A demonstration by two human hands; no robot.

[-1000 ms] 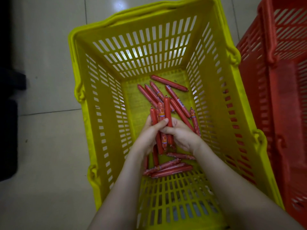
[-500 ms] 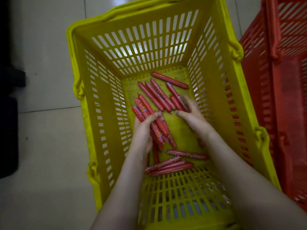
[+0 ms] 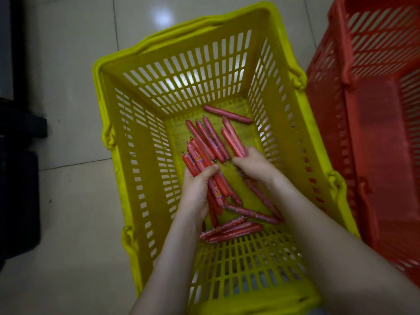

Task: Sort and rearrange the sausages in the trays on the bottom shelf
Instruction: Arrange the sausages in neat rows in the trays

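Observation:
Both my hands reach down into a yellow slatted basket on the floor. My left hand grips a bundle of several red wrapped sausages, their ends fanning out up and to the left. My right hand curls round the near ends of two sausages that point toward the far wall. Three more sausages lie side by side between the hands, one sausage lies alone at the far end, and several others lie near my forearms.
A red slatted basket stands right beside the yellow one on the right. Pale glossy floor tiles surround the baskets. A dark object runs along the left edge of view.
My right hand has closed round two sausages at the far right and raised their ends. My left hand keeps its bundle, which has tilted leftward since a second ago.

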